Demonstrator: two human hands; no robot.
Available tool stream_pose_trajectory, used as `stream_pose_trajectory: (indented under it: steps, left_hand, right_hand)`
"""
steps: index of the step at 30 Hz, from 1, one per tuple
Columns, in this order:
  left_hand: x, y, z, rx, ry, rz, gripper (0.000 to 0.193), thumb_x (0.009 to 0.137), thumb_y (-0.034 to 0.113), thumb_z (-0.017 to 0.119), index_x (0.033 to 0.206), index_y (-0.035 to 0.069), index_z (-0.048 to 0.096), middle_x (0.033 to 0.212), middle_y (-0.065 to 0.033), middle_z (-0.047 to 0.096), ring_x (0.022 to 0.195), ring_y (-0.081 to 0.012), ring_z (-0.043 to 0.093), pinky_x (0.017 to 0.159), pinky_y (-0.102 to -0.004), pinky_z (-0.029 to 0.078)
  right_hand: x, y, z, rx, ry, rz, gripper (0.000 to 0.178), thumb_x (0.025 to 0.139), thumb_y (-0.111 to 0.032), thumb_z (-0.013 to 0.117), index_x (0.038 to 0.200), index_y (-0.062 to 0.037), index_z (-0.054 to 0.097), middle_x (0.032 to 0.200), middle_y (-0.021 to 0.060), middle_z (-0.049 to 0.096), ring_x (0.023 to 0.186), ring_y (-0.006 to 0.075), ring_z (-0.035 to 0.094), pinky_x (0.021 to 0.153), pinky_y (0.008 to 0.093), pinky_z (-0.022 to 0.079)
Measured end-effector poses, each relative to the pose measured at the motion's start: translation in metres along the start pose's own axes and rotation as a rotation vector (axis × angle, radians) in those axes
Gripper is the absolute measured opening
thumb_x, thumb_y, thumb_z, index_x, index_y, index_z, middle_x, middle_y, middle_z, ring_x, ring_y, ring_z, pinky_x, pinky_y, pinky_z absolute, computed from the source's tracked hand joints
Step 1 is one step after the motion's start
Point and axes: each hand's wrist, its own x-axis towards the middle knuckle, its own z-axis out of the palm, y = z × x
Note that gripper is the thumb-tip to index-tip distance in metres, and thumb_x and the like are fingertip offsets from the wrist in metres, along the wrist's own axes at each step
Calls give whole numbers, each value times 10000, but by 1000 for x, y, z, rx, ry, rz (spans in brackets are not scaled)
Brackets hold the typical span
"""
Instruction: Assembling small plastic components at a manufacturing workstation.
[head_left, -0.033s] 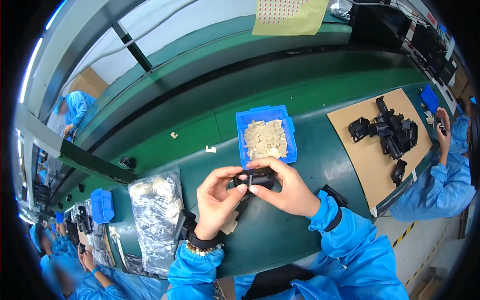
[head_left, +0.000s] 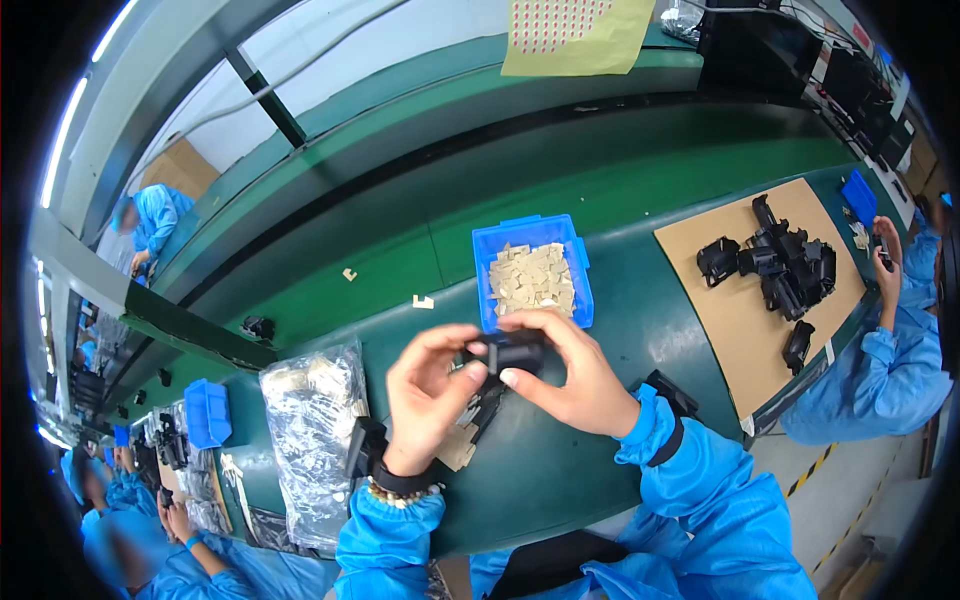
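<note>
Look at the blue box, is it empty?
No, the blue box behind the hands is full of small pale flat pieces.

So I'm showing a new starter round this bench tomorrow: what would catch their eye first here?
Probably the two hands, left hand and right hand, holding a small black part together at the picture's centre. Just behind it sits a bright blue bin of pale beige pieces. To the right, a heap of black parts lies on a brown cardboard sheet.

Black part (head_left: 512,352) mostly behind fingers (head_left: 540,330).
</note>
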Motion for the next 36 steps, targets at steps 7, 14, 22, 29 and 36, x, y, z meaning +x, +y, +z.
stream_pose_trajectory:
  steps: [7, 14, 22, 29, 36]
  left_hand:
    - [117, -28, -67, -32, 332, 43, 401, 930, 31, 579, 1331, 14, 554, 1036, 23, 588, 952, -78, 535, 844, -213, 408]
    - [154, -82, -121, 201, 198, -105, 401, 921, 59, 564, 1319, 9, 549, 1103, -48, 599, 1056, -145, 530, 997, -271, 360]
    - [106, -27, -115, 1023, 350, 139, 417, 822, 79, 669, 1223, 41, 560, 1214, -170, 573, 1158, -289, 545, 984, -375, 439]
    - [-25, 42, -21, 1292, -450, -9, 118, 748, 73, 713, 856, 41, 681, 884, -114, 668, 834, -311, 643, 763, -373, 522]
    - [-72, 31, -12, 1389, -188, -84, 175, 758, 146, 731, 894, 40, 702, 921, -116, 688, 825, -324, 665, 737, -391, 538]
  right_hand:
    - [0, -18, -28, -77, 535, -151, 241, 856, -20, 613, 1097, -29, 613, 1252, 139, 503, 1108, 230, 542, 916, 332, 461]
    - [0, -7, -19, -149, 457, -152, 137, 842, 3, 625, 972, -36, 638, 1180, 127, 533, 1040, 229, 566, 824, 309, 479]
    - [-6, -20, -16, -121, 395, -150, 133, 833, 20, 621, 949, -38, 652, 1129, 112, 546, 993, 216, 581, 768, 296, 491]
    - [-9, -24, -11, -89, 338, -143, 135, 826, 24, 619, 941, -37, 656, 1096, 104, 560, 961, 204, 595, 752, 291, 494]
    - [-10, -21, -7, -43, 320, -127, 145, 828, 29, 610, 949, -36, 655, 1072, 101, 576, 943, 200, 615, 726, 283, 503]
